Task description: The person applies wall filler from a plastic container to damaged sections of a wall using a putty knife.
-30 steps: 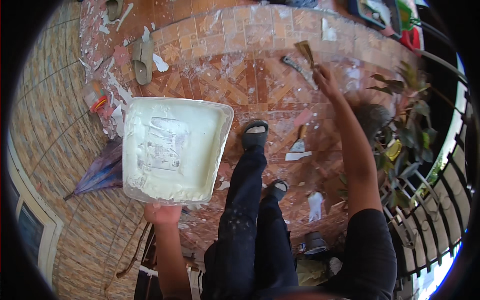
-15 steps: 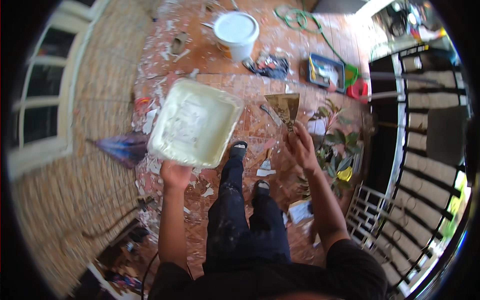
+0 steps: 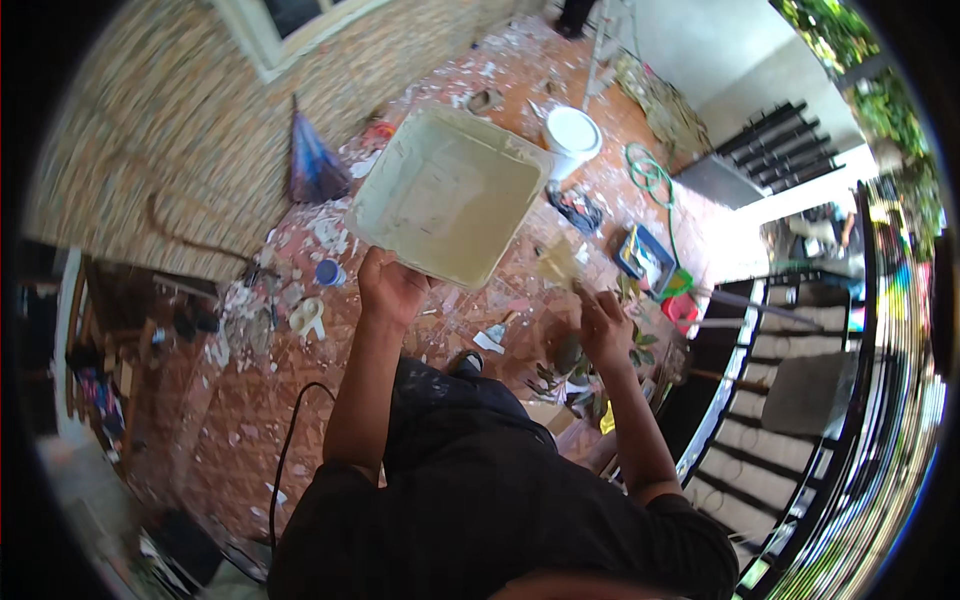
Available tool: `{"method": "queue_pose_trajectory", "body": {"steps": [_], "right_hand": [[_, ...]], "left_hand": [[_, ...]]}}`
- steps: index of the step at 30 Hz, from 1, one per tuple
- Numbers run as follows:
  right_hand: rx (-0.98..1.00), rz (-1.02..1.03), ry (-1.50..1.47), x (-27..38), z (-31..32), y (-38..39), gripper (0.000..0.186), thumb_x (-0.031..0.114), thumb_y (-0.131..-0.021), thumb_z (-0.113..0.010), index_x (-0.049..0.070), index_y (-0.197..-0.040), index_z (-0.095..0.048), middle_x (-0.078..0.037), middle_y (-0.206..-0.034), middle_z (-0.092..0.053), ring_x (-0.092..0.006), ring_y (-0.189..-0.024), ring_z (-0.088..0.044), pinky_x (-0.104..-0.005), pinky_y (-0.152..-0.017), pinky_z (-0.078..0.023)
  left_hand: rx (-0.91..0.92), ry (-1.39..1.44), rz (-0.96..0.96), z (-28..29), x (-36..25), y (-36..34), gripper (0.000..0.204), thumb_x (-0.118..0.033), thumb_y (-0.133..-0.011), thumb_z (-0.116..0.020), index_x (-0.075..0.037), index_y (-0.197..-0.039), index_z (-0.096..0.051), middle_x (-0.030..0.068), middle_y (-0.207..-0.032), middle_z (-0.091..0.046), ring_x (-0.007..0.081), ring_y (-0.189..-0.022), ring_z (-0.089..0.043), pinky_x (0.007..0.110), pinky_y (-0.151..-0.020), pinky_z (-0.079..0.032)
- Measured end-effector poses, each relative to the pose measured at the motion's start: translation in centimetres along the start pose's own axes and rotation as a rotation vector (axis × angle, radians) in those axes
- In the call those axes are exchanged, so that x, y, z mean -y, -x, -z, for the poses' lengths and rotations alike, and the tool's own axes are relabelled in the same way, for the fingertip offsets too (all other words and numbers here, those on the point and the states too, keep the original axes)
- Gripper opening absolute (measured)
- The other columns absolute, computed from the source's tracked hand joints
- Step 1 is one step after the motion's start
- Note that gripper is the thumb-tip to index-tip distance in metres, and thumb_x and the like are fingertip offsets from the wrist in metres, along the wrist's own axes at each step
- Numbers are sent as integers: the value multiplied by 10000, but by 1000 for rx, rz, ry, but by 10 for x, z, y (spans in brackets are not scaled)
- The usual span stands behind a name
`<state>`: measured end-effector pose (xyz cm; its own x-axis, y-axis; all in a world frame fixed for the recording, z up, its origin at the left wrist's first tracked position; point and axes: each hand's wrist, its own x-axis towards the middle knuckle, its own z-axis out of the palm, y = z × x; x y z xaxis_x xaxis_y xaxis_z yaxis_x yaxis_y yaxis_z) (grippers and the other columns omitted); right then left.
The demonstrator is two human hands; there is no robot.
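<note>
cream-smeared plastic: a square, open-topped, pale tub (image 3: 490,140) hangs just above the centre of the frame, its open side facing me. my left hand (image 3: 395,285) is under its lower left edge; the fingers pass out of sight behind it, so i cannot tell whether they lie spread or curled. right of centre, the fingers of my right hand (image 3: 605,325) are closed around the handle of a flat scraper with a broad, tan-looking blade (image 3: 560,262), near the tub's lower right side but apart from it.

what could go wrong: i have the tub by one edge only, so a heavy far side could tip it out of my palm, and any smear on the outside would make it slide. if my right wrist swung inward, the blade could knock the rim. the reddish tiled floor (image 3: 250,410) is littered with pale flakes, which could slip under my foot, and the thin black cable (image 3: 285,455) at lower left could catch a heel.

as for labels, i can read none. the round white lidded bucket (image 3: 572,140) at upper centre shows a plain lid, and the scraper is too blurred for any marking.
</note>
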<state>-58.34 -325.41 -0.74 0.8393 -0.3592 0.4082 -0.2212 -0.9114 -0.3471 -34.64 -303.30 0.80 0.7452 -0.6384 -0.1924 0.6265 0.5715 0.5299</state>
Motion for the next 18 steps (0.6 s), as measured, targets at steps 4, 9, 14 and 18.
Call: {"method": "queue_pose_trajectory", "body": {"steps": [4, 9, 14, 18], "right_hand": [[-174, -8, -207, 64, -3, -21, 428, -78, -793, -553, 52, -1196, -614, -120, -800, -559, -246, -695, -573, -341, -618, -469], [-44, 204, -70, 146, -34, -49, 431, -47, -797, -579, 101, -1201, -613, -80, -796, -559, -236, -663, -575, -349, -579, -484], [49, 74, -161, 175, -108, 12, 424, 14, -803, -574, 175, -1191, -625, -72, -769, -543, -243, -663, -585, -360, -560, -481], [-103, -88, -289, 193, -117, 37, 417, 56, -805, -566, 217, -1185, -620, -61, -738, -510, -232, -631, -579, -352, -508, -478]], "left_hand": [[-99, 41, -82, 21, -33, 53, 638, -321, -769, -569, -67, -1331, -404, 155, -1281, -511, 343, -1128, -535, 560, -861, -492], [-5, 69, -49, 55, -72, 82, 587, -304, -768, -561, -42, -1280, -445, 168, -1247, -534, 356, -1117, -536, 573, -830, -499], [-140, -34, -69, 108, -127, 129, 643, -302, -747, -533, -35, -1321, -417, 193, -1290, -506, 386, -1159, -511, 580, -858, -483], [-221, -158, -80, 132, -124, 128, 725, -300, -712, -523, -42, -1372, -368, 201, -1328, -471, 400, -1183, -493, 607, -910, -449]]}}
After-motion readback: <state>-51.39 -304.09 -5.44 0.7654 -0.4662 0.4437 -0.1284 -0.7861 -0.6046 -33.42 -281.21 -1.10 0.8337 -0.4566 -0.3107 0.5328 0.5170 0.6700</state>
